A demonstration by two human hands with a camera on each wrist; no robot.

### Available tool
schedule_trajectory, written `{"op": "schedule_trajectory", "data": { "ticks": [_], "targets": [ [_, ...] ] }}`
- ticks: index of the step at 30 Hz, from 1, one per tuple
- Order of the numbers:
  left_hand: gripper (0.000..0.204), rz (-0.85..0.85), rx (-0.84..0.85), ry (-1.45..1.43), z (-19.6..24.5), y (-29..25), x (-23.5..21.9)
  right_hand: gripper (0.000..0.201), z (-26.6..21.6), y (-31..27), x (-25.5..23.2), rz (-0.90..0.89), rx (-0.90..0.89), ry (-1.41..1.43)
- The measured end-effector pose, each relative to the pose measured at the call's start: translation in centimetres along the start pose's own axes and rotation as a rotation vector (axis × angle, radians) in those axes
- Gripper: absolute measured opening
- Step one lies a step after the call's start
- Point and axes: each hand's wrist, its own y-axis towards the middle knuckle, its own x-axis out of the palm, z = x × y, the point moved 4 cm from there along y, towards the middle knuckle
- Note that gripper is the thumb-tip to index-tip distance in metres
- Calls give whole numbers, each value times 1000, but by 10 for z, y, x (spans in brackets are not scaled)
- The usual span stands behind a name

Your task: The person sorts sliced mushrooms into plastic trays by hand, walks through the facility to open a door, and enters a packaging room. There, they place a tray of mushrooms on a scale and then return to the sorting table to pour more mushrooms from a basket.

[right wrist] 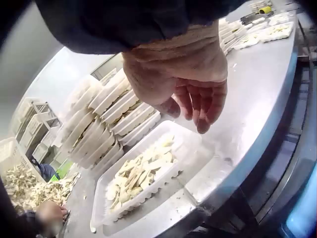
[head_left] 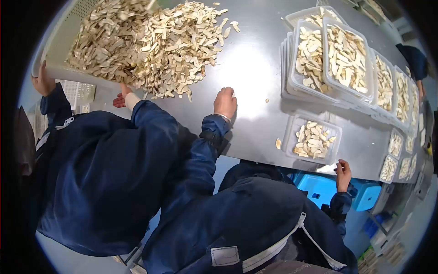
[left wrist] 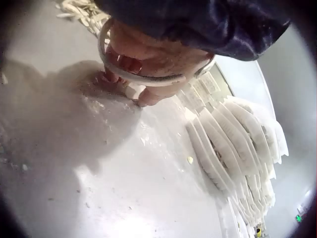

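My left hand (head_left: 225,103) is low over the metal table, right of a large pile of pale sliced pieces (head_left: 171,50). In the left wrist view the left hand (left wrist: 153,54) pinches a small white piece (left wrist: 134,91) between thumb and fingers. An open plastic tray (head_left: 336,142) partly filled with slices (head_left: 314,140) lies near the table's front edge. Just off its right front corner, my right hand (head_left: 343,176) hangs with loosely curled fingers and holds nothing. The right wrist view shows that right hand (right wrist: 183,74) above the far end of the tray (right wrist: 190,144).
Stacked, filled trays (head_left: 349,59) stand at the back right, with smaller trays (head_left: 388,169) beyond. Another person's arms (head_left: 155,116) are close on the left, one hand at a large tilted crate (head_left: 57,59). A single slice (head_left: 278,143) lies left of the tray; blue stools (head_left: 315,187) are below.
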Motion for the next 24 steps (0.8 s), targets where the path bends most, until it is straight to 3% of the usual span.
{"op": "schedule_trajectory", "data": {
  "ticks": [3, 6, 7, 8, 9, 10, 12, 15, 16, 20, 23, 24],
  "targets": [
    [13, -61, 20, 37, -1, -4, 8, 25, -5, -3, -4, -9, 3, 5],
    [10, -24, -323, -683, -32, -15, 10, 23, -9, -5, -9, 29, 27, -19],
    [12, 71, -374, -844, -39, -17, -6, 23, -5, -7, -11, 35, 33, -11],
    [16, 100, -564, -1139, -52, -24, -18, 23, 0, -8, -15, 42, 38, -1],
    [17, 300, -643, -1113, -74, -29, -30, 23, 3, -8, -16, 50, 41, 9],
    [18, 420, -687, -1291, -89, -33, -42, 22, 1, -12, -16, 63, 37, 32],
    [26, 471, -764, -1004, -141, -33, -56, 24, 7, -13, -19, 43, 62, -5],
    [35, 467, -584, -155, -170, -23, -67, 25, 12, -16, -17, 29, 80, -1],
    [36, 572, -409, 29, -168, -21, -66, 25, 12, -16, -16, 29, 82, 12],
    [30, 292, -485, 76, -162, -12, -66, 24, 11, -17, -17, 28, 69, -21],
    [22, 209, -479, -587, -166, -21, -45, 24, 16, -16, -16, 38, 63, -7],
    [17, 147, -605, -726, -141, -27, -51, 24, 17, -16, -17, 38, 66, -7]
  ]
}}
